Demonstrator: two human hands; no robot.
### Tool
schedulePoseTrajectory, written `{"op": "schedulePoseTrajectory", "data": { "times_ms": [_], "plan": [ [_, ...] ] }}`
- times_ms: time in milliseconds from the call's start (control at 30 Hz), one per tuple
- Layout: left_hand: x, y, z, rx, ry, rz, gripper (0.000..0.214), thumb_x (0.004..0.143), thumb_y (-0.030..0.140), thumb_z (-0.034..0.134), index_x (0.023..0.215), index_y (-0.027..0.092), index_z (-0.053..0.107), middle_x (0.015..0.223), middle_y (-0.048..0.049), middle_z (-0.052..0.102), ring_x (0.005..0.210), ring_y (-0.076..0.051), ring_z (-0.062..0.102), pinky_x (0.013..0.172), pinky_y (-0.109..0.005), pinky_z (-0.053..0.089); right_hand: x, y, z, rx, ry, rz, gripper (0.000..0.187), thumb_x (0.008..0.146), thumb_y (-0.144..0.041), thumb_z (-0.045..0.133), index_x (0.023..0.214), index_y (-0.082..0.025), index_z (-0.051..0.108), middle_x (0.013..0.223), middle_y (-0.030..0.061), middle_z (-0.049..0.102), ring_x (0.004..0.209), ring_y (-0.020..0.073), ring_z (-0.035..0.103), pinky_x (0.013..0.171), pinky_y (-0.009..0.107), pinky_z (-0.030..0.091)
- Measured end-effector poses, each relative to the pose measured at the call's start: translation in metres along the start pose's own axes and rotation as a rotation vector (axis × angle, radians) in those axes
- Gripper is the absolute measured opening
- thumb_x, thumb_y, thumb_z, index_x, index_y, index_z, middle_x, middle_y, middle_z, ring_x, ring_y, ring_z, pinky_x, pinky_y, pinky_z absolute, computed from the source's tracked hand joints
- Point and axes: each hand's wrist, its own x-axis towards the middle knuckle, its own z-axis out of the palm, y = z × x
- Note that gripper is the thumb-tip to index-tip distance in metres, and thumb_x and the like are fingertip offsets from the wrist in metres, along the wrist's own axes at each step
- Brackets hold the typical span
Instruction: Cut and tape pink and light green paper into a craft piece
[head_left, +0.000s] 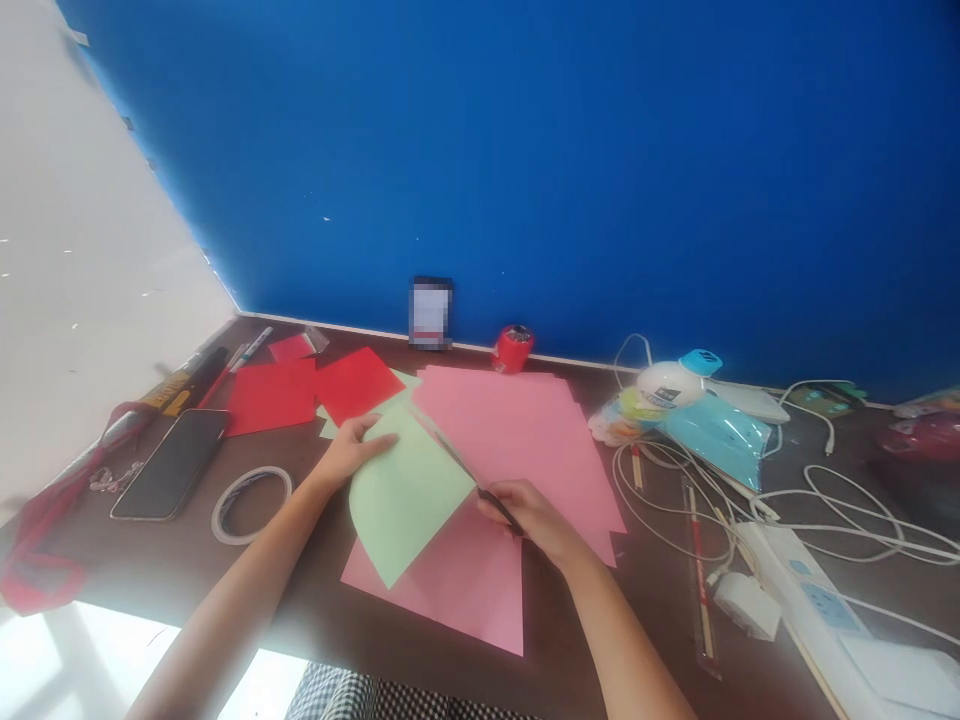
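Left hand [355,447] holds pale-green rectangular paper sheet [409,495] at ten o'clock, presumably steadying; right hand [534,515] grasps dark-handled metal scissors [489,495], four o'clock.

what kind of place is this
Probably a desk against a blue wall, used for paper crafts: pink sheets and a green sheet lie on it, with a roll of tape nearby.

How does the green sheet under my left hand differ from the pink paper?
The green sheet is pale mint, the pink paper rosy. The green sheet overlaps the pink paper, which lies partly beneath it. Your left hand touches the green sheet, not the pink paper. Both are plain coloured paper.
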Motion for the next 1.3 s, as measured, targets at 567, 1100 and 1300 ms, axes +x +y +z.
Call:
{"op": "schedulePoseTrajectory", "data": {
  "times_ms": [567,1100,1300],
  "plan": [
    [0.016,-0.016,-0.025,1.092,0.863,0.571,0.065,0.074,0.026,0.055,0.133,0.008,0.034,0.13,-0.0227,0.043,0.125,-0.036,0.034,0.1,-0.053,0.028,0.005,0.013,-0.002,-0.149,0.111,-0.02,0.042,0.071,-0.049,0.058,0.053,-0.019,0.035,0.049,-0.0069,0.033,0.047,0.0064,0.032,0.046,0.022,0.023],
    [0.016,-0.019,0.002,0.245,0.083,-0.028,0.039,0.074,0.049,0.058,0.087,0.015,0.07,0.072,-0.0086,0.07,0.076,-0.021,0.064,0.075,-0.034,0.049,0.008,0.023,-0.001,-0.54,0.476,-0.132,0.03,0.075,-0.047,0.05,0.063,-0.02,0.05,0.054,-0.0042,0.047,0.051,0.0101,0.042,0.048,0.021,0.027],
    [0.017,-0.015,-0.003,-0.126,0.023,-0.086,0.03,0.064,0.044,0.07,0.071,0.014,0.069,0.104,-0.0142,0.065,0.111,-0.024,0.051,0.081,-0.027,0.047,0.006,0.017,-0.018,-0.876,0.876,0.11,0.03,0.074,-0.045,0.05,0.095,-0.026,0.059,0.081,0.002,0.066,0.073,0.0203,0.059,0.057,0.027,0.035]
  ]
}}
